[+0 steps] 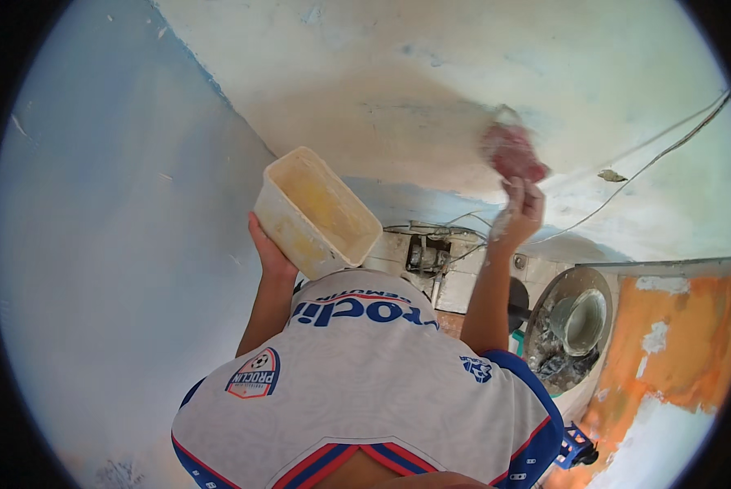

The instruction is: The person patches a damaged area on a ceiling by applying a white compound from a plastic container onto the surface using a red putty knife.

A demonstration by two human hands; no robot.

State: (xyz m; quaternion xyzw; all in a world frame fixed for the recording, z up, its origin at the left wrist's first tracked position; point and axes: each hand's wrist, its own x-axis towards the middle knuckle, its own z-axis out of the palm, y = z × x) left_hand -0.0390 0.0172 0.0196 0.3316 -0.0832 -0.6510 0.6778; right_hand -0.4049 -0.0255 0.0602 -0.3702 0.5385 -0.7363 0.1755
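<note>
My left hand (269,248) grips a cream rectangular plastic tub (304,240) at its side; the tub is tilted and has pale, yellowish residue inside. My right hand (517,213), dusted with white, pinches a reddish flat tool (514,151), blurred, with a paler upper edge, against or just in front of the off-white wall (398,98); whether it touches the surface I cannot tell. The wall has faint blue-grey patches and meets a pale blue wall (105,212) at a corner on the left.
Thin cables (651,159) cross the wall at right. Below are a tiled ledge (386,257) with a messy square opening, a round grimy tray (545,371) with a metal bucket (581,322), a blue plastic stool (576,444), and an orange, patched surface (667,342) at lower right.
</note>
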